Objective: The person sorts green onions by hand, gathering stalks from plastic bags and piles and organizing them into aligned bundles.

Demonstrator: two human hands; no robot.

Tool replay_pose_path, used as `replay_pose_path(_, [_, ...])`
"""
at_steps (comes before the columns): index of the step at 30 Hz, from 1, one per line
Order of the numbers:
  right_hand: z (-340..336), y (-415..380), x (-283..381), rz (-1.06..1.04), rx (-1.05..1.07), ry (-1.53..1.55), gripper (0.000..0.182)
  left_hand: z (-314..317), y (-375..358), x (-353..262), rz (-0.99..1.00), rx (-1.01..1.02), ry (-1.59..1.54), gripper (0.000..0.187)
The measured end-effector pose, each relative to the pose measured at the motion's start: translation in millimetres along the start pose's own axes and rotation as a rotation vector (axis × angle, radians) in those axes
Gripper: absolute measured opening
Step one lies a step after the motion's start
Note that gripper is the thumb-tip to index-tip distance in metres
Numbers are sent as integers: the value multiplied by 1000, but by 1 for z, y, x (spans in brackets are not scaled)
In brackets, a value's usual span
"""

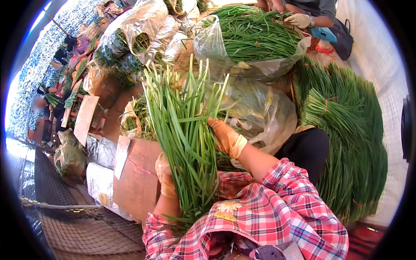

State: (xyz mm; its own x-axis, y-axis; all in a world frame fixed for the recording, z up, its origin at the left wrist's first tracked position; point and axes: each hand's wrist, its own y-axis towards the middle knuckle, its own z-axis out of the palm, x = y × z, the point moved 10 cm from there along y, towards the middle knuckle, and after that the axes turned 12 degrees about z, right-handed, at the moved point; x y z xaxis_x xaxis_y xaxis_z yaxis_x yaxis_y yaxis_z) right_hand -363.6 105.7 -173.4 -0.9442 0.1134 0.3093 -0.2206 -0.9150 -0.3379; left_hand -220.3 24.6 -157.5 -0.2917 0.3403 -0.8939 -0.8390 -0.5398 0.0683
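A loose bunch of garlic chives [184, 134], long flat green stalks with pale ends pointing away from me, stands in front of my chest. My right hand [227, 136], in a stained glove, is closed round its right side about halfway up. On the lower left, my gloved left hand [164, 171] holds the same bunch, its fingers partly hidden behind the leaves. Just beyond my right hand, a clear plastic bag [260, 112] lies crumpled. Leaf tips hang down against my plaid sleeve.
Tied chive bundles [342, 130] are piled at right. Ahead, a large open plastic bag [277, 65] holds loose chives, with a co-worker's gloved hand [299, 20] at it. Cardboard [136, 177] stands at left, near netting [86, 229]. Wrapped bundles [145, 26] lie at the back; other people sit far left.
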Motion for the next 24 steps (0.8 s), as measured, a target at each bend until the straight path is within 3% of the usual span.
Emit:
replay_pose_path(1, [7,2,-5,45,133,61,37,-2,0,3,-5,1,-2,39])
replay_pose_path(2, [18,-1,-7,90,266,121,38,-16,1,4,10,-42,225,36])
replay_pose_path(3, [20,-3,-7,97,279,127,37,-28,3,2,26,-84,451,34])
replay_pose_path(5, [17,-6,3,-3,201,97,38,-26,0,5,46,-88,508,38])
replay_pose_path(8, [15,-14,12,-29,80,86,42,-1,-7,9,12,-41,248,45])
replay_pose_path(12, [-9,-5,10,-42,18,50,48,52,-24,46,-272,108,-318,53])
replay_pose_path(13, [-19,-5,-2,121,-46,-59,55,67,-34,57,-335,163,-414,55])
replay_pose_path(15, [-73,33,3,-55,-117,-493,81,88,-45,73,-417,247,-524,59])
replay_pose_path(16, [-78,28,7,-56,-127,-483,81,95,-45,79,-449,282,-572,61])
replay_pose_path(18, [-127,-3,-5,299,-501,-772,86,94,-38,101,-549,285,-712,65])
replay_pose_path(19, [-142,-12,-11,441,-463,-817,86,84,-45,122,-743,178,-963,69])
replay_pose_path(21, [-176,-30,-20,648,-477,-911,82,51,-49,148,-758,178,-918,58])
replay_pose_path(22, [-190,-35,-19,658,-475,-892,82,34,-51,161,-765,179,-896,54])
replay_pose_path(24, [-204,-37,-4,489,-431,-664,55,29,-41,165,-715,46,-708,52])
